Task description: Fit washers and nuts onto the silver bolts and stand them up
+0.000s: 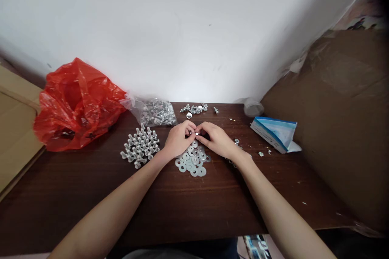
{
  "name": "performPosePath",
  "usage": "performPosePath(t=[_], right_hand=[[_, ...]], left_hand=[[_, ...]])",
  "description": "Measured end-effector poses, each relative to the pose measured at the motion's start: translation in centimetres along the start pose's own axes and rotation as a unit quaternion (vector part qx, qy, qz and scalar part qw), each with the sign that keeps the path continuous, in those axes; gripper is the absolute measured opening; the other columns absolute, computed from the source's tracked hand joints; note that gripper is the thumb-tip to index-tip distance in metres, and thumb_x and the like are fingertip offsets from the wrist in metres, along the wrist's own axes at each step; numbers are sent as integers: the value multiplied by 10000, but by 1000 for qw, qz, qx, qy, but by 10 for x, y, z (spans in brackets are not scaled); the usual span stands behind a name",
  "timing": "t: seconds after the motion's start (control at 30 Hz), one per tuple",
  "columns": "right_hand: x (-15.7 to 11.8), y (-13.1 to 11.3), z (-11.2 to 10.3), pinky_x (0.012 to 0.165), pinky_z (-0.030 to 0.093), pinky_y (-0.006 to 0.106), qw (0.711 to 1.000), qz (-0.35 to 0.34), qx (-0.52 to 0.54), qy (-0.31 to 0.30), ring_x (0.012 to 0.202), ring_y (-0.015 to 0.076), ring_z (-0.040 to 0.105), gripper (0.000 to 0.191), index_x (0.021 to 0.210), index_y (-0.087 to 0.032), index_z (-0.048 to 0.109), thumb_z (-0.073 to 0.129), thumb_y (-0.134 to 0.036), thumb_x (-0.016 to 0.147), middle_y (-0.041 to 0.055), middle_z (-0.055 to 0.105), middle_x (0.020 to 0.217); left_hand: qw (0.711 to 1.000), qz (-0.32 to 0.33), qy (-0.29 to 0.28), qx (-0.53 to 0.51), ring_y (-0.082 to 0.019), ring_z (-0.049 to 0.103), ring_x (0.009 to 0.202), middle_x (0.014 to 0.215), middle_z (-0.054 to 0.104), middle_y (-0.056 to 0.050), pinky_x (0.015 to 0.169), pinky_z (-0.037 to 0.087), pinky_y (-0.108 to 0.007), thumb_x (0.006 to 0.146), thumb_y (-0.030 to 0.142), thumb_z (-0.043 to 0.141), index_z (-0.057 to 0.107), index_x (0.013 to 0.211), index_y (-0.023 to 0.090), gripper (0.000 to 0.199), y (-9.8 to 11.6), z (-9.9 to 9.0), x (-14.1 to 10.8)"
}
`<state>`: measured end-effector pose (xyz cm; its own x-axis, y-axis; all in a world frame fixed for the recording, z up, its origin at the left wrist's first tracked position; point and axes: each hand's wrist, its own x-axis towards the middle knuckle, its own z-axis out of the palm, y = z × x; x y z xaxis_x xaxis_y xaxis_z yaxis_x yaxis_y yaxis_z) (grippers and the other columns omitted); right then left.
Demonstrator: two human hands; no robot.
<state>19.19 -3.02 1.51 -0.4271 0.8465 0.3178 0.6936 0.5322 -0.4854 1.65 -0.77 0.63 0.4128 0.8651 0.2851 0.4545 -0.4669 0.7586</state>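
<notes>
My left hand [179,138] and my right hand [215,138] meet above the middle of the table, fingertips pinched on a small metal bolt [196,133] held sideways between them. Just below the hands lies a loose pile of flat round washers [194,161]. Left of my left hand, many bolts [140,145] stand in a cluster. Beyond the hands, a small heap of bolts with washers [194,109] lies near the wall. Some small nuts [236,141] are partly hidden by my right forearm.
A red plastic bag [79,105] and a clear bag of metal parts [158,112] are at the back left. A round clear container [253,107] and a blue-white packet [275,133] are on the right. Cardboard boxes [337,121] flank the brown table [182,206].
</notes>
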Motion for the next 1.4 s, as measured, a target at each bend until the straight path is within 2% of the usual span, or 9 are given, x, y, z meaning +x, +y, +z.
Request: performPosePath(t=[1.4], right_hand=[[0, -1, 0, 765, 444, 338, 1000, 0, -9, -1, 852, 197, 566, 79, 937, -188, 555, 552, -209, 861, 59, 614, 922]], left_hand=[[1000, 2, -1, 2, -132, 572, 727, 832, 672, -2, 710, 454, -292, 751, 113, 578, 582, 895, 201, 168, 0, 2, 1]])
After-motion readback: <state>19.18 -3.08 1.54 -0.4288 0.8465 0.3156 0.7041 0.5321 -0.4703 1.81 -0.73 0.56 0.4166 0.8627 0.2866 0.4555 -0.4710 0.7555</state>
